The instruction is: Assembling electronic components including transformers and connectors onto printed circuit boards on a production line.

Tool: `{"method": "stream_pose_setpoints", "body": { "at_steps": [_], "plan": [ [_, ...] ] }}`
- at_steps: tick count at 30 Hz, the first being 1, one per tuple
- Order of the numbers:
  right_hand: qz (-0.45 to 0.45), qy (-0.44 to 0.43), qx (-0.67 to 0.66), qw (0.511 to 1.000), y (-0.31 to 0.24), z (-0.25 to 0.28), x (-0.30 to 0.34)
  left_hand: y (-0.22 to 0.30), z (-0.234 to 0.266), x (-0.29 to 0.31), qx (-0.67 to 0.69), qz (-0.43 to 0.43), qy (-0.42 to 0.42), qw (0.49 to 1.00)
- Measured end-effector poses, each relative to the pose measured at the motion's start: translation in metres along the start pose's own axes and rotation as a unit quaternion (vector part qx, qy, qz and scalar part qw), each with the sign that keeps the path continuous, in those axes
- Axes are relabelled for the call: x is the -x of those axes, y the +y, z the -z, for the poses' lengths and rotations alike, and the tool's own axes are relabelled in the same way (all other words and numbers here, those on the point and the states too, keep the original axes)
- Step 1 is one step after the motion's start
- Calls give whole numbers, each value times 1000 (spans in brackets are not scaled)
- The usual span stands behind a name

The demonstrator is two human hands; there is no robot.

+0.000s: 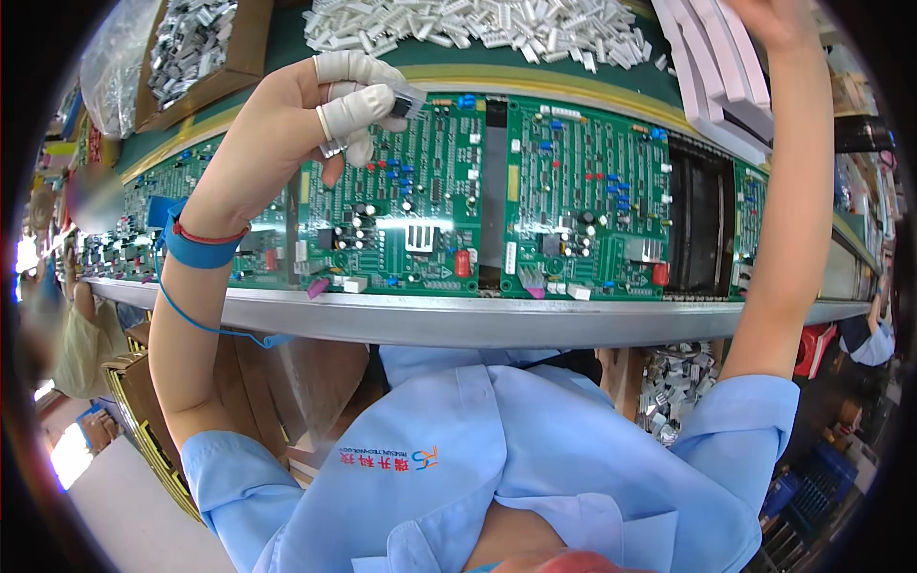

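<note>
Left hand (291,124): thumb and fingers, tipped in white finger cots, pinched on a small grey part (409,101); wrist bent, blue wrist strap (202,246) with its cord trailing below.
Small grey part: up in the pinch, over the far edge of the nearer-left circuit board (435,196); partly hidden by fingers, finer detail cannot be told.
Right hand (776,21): well apart from the left, cut off at the upper edge, beside pale stacked trays (705,67); whether its fingers grip anything cannot be told.
Step, as judged: handling a loose part above a populated board; part looks unseated.
Next move, as judged: calls for a steady pinch, a check of the part's facing, and clearance over the standing components.
Board line: a second circuit board (583,196) to the right, dark gap between the two; both lie along a metal rail (458,320) nearest the body.
Far side of bench: heap of white connectors (478,29) on green surface; at left, a cardboard box (250,62) of silvery pieces, clear plastic bag (113,76) beside it.
Below bench: more silvery metal parts (678,387) by the wearer's right side.
Room: co-worker's blue sleeve (877,342) at far right; stacked blue stools (817,492) lower down.
</note>
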State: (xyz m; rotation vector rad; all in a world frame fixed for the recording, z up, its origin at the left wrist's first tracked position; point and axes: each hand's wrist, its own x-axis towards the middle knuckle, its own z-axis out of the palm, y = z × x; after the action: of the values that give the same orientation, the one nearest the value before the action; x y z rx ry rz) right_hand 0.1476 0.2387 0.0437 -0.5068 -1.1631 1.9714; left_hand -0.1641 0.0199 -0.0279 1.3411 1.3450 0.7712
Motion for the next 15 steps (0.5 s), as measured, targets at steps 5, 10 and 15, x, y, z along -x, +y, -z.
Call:
{"method": "stream_pose_setpoints", "body": {
  "at_steps": [5, 10, 15],
  "plan": [
    [-178, -89, 82, 977, 64, 22, 79, -2, -23, 3, 1, 10, -5, 1000],
    [-161, -72, 44, 983, 105, 0, 142, 5, -43, -6, 6, -1, -34, 999],
    [-206, -47, 18, 977, 115, -8, 166, 5, -51, -3, -43, -25, -29, 998]
  ]
}}
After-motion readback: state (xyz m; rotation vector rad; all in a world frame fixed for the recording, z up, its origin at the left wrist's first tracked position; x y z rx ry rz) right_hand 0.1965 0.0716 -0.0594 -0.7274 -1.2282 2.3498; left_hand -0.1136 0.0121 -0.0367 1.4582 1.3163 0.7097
